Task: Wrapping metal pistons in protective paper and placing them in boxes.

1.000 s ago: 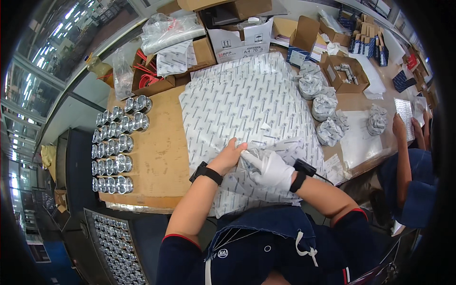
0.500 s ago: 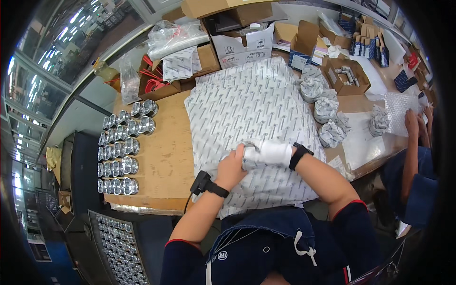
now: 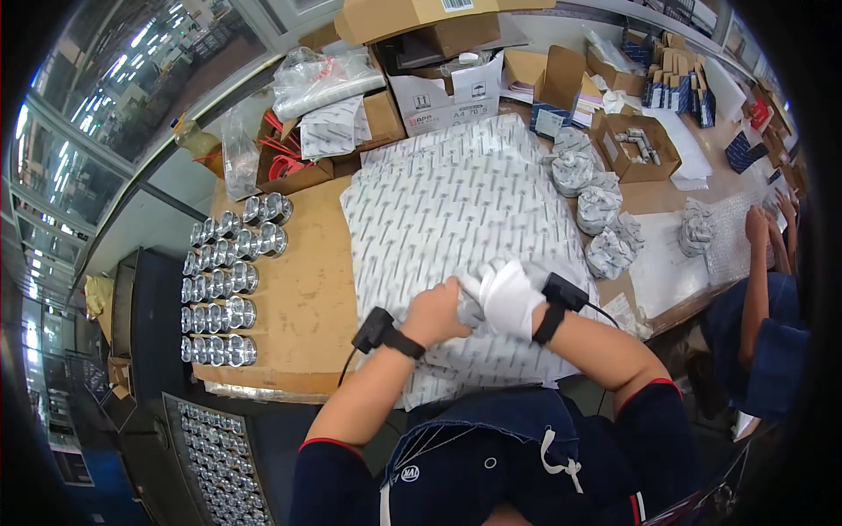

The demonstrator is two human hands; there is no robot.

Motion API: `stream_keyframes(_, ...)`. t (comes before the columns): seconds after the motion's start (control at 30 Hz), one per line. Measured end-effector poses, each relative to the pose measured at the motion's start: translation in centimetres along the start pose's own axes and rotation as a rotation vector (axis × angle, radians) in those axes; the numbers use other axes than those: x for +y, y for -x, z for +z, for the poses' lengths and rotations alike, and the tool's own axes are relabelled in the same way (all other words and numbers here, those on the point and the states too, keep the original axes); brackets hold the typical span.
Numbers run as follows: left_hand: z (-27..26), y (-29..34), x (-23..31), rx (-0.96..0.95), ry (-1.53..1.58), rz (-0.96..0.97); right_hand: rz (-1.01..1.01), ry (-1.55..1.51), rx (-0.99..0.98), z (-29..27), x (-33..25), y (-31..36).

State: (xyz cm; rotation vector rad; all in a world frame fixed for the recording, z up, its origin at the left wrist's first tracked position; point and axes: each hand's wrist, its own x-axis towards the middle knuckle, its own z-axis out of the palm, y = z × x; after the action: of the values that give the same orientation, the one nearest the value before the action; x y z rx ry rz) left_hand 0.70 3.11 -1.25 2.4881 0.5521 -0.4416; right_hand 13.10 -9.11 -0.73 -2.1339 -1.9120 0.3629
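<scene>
My left hand (image 3: pixel 436 314), bare, and my right hand (image 3: pixel 510 298), in a white glove, meet over the near part of a stack of printed wrapping paper (image 3: pixel 456 202). Between them is a crumpled paper-wrapped bundle (image 3: pixel 472 310), mostly covered by my fingers. Both hands are closed around it, the left from its left side, the right from above and the right. What lies inside the paper is hidden. Rows of shiny metal pistons (image 3: pixel 230 314) stand on cardboard to the left. Several similar wrapped bundles (image 3: pixel 600 209) sit along the stack's right edge.
At the back stand a white carton (image 3: pixel 443 105) and a box with red items (image 3: pixel 285 162). An open box of small metal cylinders (image 3: pixel 636 149) is at the right. A co-worker's hand (image 3: pixel 757 226) rests by bubble wrap (image 3: pixel 737 223). More pistons fill a low tray (image 3: pixel 219 456).
My right hand has turned, its gloved back now showing over the bundle. My left hand has shifted slightly right and down. The co-worker's bubble wrap has been lowered to the table.
</scene>
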Motion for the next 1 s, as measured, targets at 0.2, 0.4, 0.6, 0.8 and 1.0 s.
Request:
stream_keyframes(0.2, 0.8, 1.2, -0.2, 0.294, -0.210, 0.299, 0.030, -0.331, -0.101, 1.6, 2.7, 0.9)
stream_keyframes(0.4, -1.6, 0.7, -3.4, -0.129, 0.056, 0.185, -0.002, 0.006, -0.255, -2.0, 1.3, 0.0)
stream_keyframes(0.6, -0.3, 1.4, -3.6, 0.313, -0.185, 0.215, 0.146, 0.173, 0.088, -1.8, 3.1, 0.9)
stream_keyframes(0.8, 3.4, -0.8, -2.6, 0.179, 0.426, -0.138, 0.414, 0.085, 0.062, 3.0, 4.4, 1.0)
stream_keyframes(1.0, 4.0, 1.8, 1.5, 0.318, 1.083, 0.081, 0.311, -1.828, 0.239, -0.7, 0.1, 1.6)
